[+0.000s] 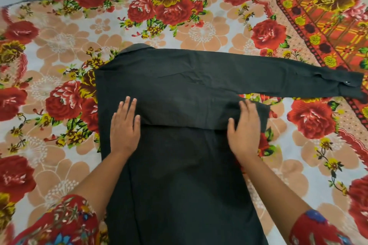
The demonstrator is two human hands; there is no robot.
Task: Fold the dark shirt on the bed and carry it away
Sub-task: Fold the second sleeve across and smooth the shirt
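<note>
The dark shirt (179,89) lies spread on the floral bed (59,45), one sleeve stretched rightward. The left hand (124,125) and right hand (245,129) press flat on it, fingers straight, gripping nothing.

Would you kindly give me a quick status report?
Left hand and right hand open, pressing flat. Dark shirt on bedsheet; one sleeve folded across, other sleeve outstretched. No obstruction seen.

A single view, worn on the person's head, looks forward and steeply down onto the bed (199,31) from close in. The left hand (124,131) and right hand (246,131) reach in from the lower corners, and the dark shirt (179,89) fills the middle. The bed's far edge slants across the wide-angle frame's upper left.
</note>
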